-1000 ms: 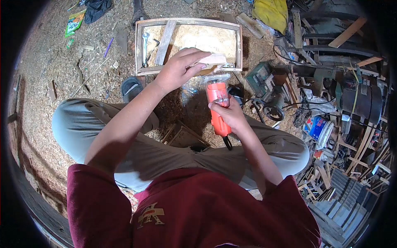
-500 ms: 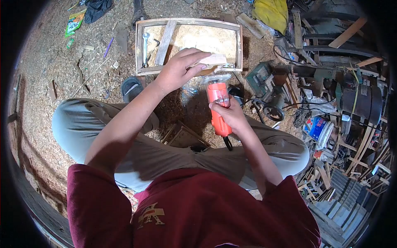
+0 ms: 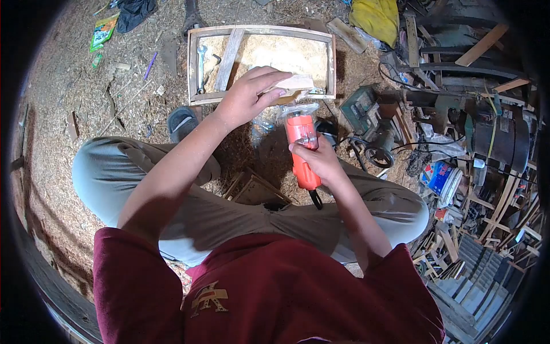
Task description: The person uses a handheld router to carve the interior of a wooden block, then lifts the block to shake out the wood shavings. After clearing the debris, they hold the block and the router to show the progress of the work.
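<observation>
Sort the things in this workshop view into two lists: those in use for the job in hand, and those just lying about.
In use:
wood block, in the left hand
orange trim router, in the right hand

Apparently just lying about:
wrench
purple stick
yellow sack or cloth
blue-and-white tub

The power tool was orange-red with a clear front and a black tail end, and the wood block beyond it was pale cream. At six o'clock the shirt was plain maroon with a tan-and-red emblem, above grey-olive trousers. The packet at ten o'clock mixed green, orange and yellow, the bundle at one was yellow, the case at two dark green, and the tub at three blue, white and red.
</observation>
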Motion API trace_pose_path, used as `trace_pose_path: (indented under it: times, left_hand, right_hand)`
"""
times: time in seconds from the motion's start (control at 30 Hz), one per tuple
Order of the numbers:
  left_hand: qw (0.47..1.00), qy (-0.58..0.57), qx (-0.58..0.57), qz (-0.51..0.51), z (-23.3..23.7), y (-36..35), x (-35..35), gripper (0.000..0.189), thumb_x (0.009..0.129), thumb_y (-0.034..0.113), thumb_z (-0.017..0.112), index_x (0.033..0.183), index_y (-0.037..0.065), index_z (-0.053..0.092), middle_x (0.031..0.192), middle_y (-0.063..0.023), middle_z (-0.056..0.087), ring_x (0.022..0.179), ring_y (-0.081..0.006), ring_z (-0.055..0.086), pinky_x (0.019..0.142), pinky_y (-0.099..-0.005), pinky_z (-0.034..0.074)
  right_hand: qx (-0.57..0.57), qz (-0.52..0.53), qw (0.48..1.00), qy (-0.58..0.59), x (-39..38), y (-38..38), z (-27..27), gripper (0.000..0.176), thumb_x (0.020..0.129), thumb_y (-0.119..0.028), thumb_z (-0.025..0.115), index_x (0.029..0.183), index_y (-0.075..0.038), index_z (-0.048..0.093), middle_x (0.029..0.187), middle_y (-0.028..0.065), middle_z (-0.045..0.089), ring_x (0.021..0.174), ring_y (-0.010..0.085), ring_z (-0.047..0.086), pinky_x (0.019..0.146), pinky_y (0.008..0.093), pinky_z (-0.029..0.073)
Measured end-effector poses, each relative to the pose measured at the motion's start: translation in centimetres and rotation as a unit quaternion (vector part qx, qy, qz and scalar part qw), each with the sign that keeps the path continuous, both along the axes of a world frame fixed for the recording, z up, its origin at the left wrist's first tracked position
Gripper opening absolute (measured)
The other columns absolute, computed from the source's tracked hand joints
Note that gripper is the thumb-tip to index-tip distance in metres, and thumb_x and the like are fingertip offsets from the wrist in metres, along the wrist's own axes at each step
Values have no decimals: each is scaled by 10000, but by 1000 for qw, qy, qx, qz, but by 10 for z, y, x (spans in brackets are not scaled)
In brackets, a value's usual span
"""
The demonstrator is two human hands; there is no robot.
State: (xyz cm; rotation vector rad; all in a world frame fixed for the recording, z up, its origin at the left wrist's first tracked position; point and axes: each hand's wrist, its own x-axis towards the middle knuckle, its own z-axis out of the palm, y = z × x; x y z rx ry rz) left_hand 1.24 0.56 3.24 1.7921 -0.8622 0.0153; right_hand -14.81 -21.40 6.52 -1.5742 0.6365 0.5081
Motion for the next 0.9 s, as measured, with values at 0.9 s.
trace_pose_path:
  times: [0.9]
  left_hand:
    - [1000, 3, -4, 1, -1, 0, 1, 404, 999, 120, 720, 1396, 44, 694, 1257, -178, 721, 1179, -353, 682, 1055, -425, 531]
  right_hand:
    - [15, -20, 1000, -18, 1, 1, -1, 334, 931, -139, 846, 1162, -36, 629, 964, 44, 706, 744, 136, 697, 645, 338, 600]
